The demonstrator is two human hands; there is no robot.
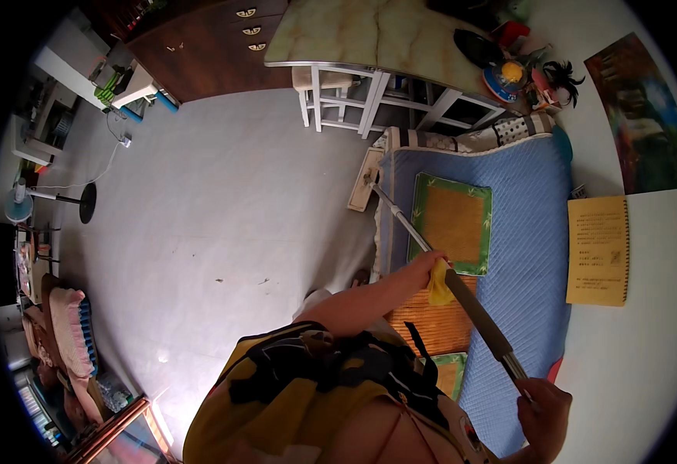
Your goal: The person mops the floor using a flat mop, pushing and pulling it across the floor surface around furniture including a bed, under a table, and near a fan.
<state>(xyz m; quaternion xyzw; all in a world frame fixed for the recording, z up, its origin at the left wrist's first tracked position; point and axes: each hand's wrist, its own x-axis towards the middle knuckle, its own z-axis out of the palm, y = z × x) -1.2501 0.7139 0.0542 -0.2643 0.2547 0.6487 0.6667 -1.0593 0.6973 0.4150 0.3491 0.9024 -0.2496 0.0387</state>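
A long-handled flat mop (pixel 474 313) runs slantwise across the blue quilted cover. Its pale rectangular head (pixel 364 193) lies at the floor beside the cover's left edge. My left hand (pixel 429 267) is closed round the pole midway, with a yellow cloth (pixel 439 284) bunched under the fingers against the pole. Lower right, my right hand (pixel 543 410) grips the upper end of the handle, past the grey-brown sleeve. Beneath the pole are a green-bordered woven seat mat (pixel 453 220) and a brown slatted mat (pixel 439 321).
A marble-patterned table (pixel 331 35) with white legs stands beyond the blue-covered seat (pixel 520 255). A stool (pixel 323 80) is under it. A yellow notebook (pixel 598 251) hangs on the right wall. Grey floor (pixel 199 193) stretches left, toward a standing fan (pixel 87 203) and a cushioned chair (pixel 68 329).
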